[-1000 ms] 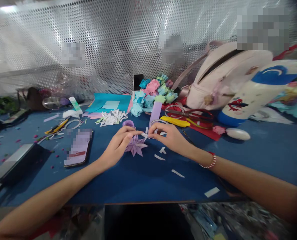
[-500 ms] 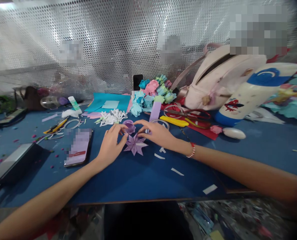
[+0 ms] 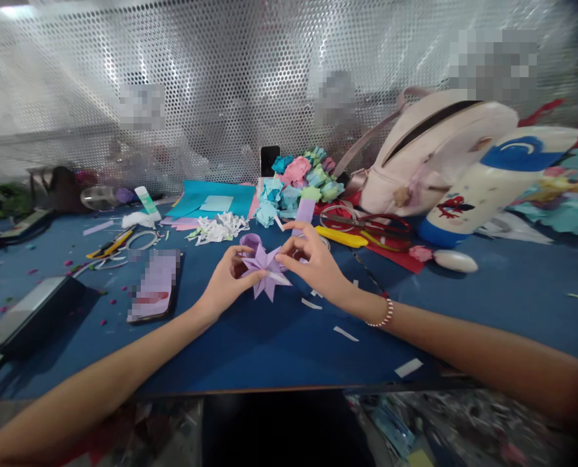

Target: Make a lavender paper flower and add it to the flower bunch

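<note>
A folded purple paper star (image 3: 268,267) with several points is held between my two hands, just above the blue table. My left hand (image 3: 230,279) is closed on its left side, thumb pressed over the front. At the star's upper right, the thumb and fingers of my right hand (image 3: 315,263) pinch a point. A small pale strip (image 3: 279,222) shows at the raised right index fingertip; whether it sticks there, I cannot tell. Behind the star stands a purple paper ring (image 3: 250,241), partly hidden by the star and my left fingers.
A phone (image 3: 155,285) lies left of my hands, near a yellow cutter (image 3: 111,245). Shredded white paper (image 3: 220,227), crumpled paper balls (image 3: 296,172) and blue sheets (image 3: 181,201) lie behind. A yellow knife (image 3: 340,236), scissors (image 3: 390,226), bottle (image 3: 488,188) and bag (image 3: 434,143) stand right.
The star has been lifted and tilted up towards the camera. My left thumb has moved onto its front, and my right index finger has risen with the pale strip near its tip.
</note>
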`<state>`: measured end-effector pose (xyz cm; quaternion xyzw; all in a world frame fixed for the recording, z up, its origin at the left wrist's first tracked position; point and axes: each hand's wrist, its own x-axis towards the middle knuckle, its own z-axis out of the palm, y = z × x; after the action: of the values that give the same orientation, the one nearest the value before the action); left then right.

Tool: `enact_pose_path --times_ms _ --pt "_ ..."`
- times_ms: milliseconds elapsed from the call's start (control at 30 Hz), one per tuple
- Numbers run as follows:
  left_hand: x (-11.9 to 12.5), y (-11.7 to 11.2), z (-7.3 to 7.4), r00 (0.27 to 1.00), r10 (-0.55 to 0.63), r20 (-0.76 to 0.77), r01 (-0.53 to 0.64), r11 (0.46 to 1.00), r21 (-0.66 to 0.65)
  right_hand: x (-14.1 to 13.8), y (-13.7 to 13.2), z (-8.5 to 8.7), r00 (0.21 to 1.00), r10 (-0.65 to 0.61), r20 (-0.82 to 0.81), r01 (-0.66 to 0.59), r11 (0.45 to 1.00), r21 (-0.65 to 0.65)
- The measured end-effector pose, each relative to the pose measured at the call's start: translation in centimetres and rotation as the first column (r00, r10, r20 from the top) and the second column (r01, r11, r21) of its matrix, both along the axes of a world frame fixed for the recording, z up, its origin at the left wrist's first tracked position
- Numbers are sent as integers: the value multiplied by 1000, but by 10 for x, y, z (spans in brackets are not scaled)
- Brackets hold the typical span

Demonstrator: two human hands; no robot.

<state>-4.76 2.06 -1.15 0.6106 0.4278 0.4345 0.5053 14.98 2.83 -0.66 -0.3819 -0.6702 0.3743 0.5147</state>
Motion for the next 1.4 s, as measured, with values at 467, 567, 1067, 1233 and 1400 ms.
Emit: enact_pose_path --times_ms 467,567,1067,1233,1400 --pt "2 -9 6 996 82 17 -81 995 -59 -1 -7 -10 993 102 51 -103 995 16" --pt "3 -10 6 997 58 -41 -58 998 5 -1 -8 -6 994 77 75 -79 997 27" --pt "4 -7 1 989 148 21 -147 988 -46 8 -10 6 979 -59 197 -6 949 315" --pt "4 -7 -1 993 121 -11 -121 992 18 6 -10 3 925 10 379 -89 977 191" --pt "3 -7 0 995 102 -22 -101 994 39 9 -1 -1 892 51 449 -103 991 91"
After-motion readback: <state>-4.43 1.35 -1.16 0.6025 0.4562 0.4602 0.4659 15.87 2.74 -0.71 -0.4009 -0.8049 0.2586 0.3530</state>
